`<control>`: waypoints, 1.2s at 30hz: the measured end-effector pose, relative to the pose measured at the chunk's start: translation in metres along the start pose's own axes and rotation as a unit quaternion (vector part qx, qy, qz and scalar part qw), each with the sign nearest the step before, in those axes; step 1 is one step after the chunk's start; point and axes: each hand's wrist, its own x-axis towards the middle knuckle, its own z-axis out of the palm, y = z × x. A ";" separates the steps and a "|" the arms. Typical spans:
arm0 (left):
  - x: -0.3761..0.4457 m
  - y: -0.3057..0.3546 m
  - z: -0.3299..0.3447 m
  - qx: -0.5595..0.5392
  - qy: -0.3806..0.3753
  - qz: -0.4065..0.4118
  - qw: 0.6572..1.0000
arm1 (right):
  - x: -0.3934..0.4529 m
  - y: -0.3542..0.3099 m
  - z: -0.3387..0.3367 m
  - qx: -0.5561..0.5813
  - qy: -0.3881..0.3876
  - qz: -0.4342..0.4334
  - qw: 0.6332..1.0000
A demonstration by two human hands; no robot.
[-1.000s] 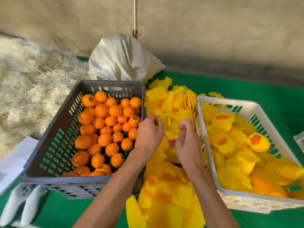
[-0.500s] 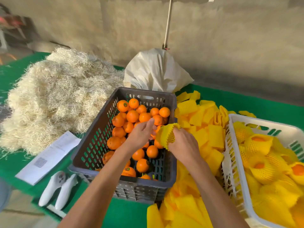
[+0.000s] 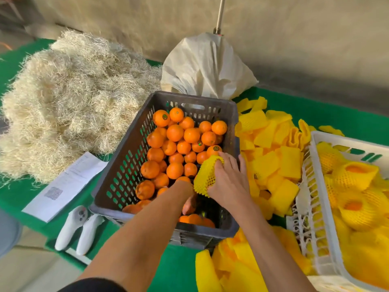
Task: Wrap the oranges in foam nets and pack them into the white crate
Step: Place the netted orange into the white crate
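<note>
A green-covered table (image 3: 174, 268) stood before a drab wall, with a heap of pale straw (image 3: 69, 98) at its left. The dark crate (image 3: 117, 178) held loose oranges (image 3: 174, 144). The left hand (image 3: 189, 204) reached down among them, its fingers mostly hidden, so I could not tell their hold. The right hand (image 3: 229, 184) pinched a yellow foam net (image 3: 207, 174) over the crate. The white crate (image 3: 320, 239), holding netted fruit, sat at the right.
</note>
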 end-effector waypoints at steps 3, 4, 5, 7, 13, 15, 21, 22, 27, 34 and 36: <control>-0.007 -0.002 -0.009 -0.032 -0.014 0.005 0.999 | 0.000 0.001 0.002 0.028 0.015 0.020 0.999; -0.010 -0.003 -0.011 -0.055 0.002 0.016 0.998 | 0.000 0.001 0.002 0.039 0.020 0.029 0.999; -0.015 -0.005 -0.014 -0.068 0.027 0.028 0.997 | -0.001 0.001 0.001 0.050 0.025 0.036 0.998; -0.024 -0.013 -0.021 -0.117 0.131 0.081 0.981 | -0.002 0.002 -0.004 0.065 0.040 0.052 0.996; -0.071 -0.044 -0.040 -0.272 0.288 0.207 0.895 | -0.007 0.022 -0.033 0.080 0.091 0.140 0.983; -0.087 -0.047 -0.037 -0.342 0.339 0.253 0.839 | -0.005 0.029 -0.045 0.096 0.073 0.172 0.978; -0.144 -0.013 -0.015 -0.488 0.419 0.434 0.631 | 0.000 0.038 -0.069 0.101 0.050 0.164 0.980; -0.151 -0.003 -0.011 -0.511 0.412 0.442 0.611 | 0.001 0.038 -0.070 0.105 0.044 0.157 0.981; -0.162 0.047 0.015 -0.642 0.264 0.410 0.592 | 0.004 0.043 -0.081 0.160 0.024 0.104 0.981; -0.156 0.063 0.021 -0.770 0.159 0.407 0.465 | -0.003 0.048 -0.084 0.124 0.000 0.099 0.987; -0.158 0.064 0.020 -0.776 0.152 0.394 0.468 | -0.002 0.050 -0.086 0.104 0.007 0.116 0.988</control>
